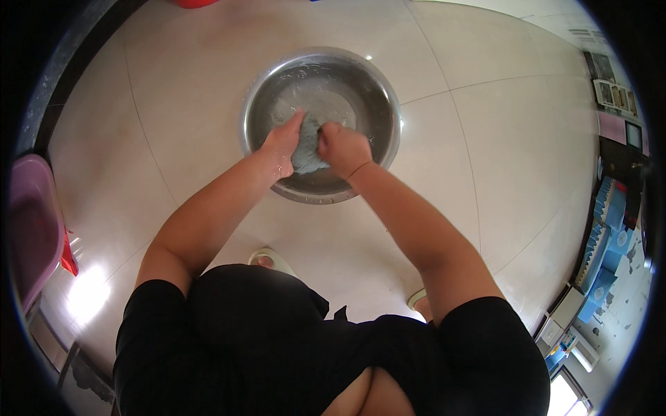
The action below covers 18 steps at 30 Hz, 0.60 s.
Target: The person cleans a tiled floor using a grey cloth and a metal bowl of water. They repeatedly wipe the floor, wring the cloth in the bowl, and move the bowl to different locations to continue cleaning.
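Note:
A round stainless steel basin with water in it stands on the tiled floor in front of me. Over the basin, a wet grey-green cloth hangs bunched between my two hands. My left hand lies along the cloth's left side, wet at the wrist, with its fingers pointing away from me. My right hand is curled into a fist on the cloth's right side and looks slightly blurred. The lower end of the cloth is close to the water; whether it touches cannot be told.
A pink plastic tub is at the far left, with a red item beside it. Part of a red object shows at the top edge. Blue-covered seating lines the right side. My slippered feet are below the basin.

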Each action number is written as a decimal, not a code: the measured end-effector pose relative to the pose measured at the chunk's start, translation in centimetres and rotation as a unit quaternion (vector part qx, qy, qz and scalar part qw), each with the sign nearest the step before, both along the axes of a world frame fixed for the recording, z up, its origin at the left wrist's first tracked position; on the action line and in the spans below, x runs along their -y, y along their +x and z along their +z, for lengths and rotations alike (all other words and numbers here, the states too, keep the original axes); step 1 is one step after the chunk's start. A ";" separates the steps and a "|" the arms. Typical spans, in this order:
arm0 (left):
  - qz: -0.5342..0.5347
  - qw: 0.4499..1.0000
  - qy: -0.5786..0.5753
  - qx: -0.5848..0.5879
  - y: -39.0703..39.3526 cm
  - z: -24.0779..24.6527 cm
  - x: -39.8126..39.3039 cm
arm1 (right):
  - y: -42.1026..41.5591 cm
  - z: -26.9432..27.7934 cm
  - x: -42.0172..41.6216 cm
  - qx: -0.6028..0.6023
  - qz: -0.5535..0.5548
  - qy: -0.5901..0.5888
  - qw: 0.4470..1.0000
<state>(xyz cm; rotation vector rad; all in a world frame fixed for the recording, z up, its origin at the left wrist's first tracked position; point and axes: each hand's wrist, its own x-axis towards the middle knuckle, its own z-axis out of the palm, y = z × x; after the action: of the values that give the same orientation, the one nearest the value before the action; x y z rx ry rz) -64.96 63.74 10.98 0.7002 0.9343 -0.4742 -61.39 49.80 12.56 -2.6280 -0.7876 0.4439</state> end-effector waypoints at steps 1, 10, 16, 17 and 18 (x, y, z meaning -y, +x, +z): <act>-0.016 0.999 0.044 0.000 0.2 -0.8 -0.1 | 0.9 -0.4 0.4 -0.011 -0.029 -0.049 0.998; -0.498 0.636 0.583 0.083 0.3 0.7 -0.3 | 0.1 -2.3 2.6 0.140 0.114 -0.167 0.969; -0.546 0.577 0.601 0.088 1.0 -1.1 -1.0 | 1.4 -1.7 1.2 0.012 0.104 -0.368 0.924; -0.531 0.583 0.607 0.096 1.0 -1.2 -1.1 | 1.4 -1.8 1.2 0.022 0.086 -0.352 0.932; -0.514 0.612 0.593 0.098 0.9 -1.4 -1.1 | 1.2 -2.4 1.4 0.034 0.071 -0.334 0.939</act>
<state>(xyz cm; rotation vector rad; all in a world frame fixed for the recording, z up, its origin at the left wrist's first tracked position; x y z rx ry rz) -64.07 64.85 9.62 2.5478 0.4166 -0.7152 -60.23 48.44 10.19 -3.2300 -0.9897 0.7788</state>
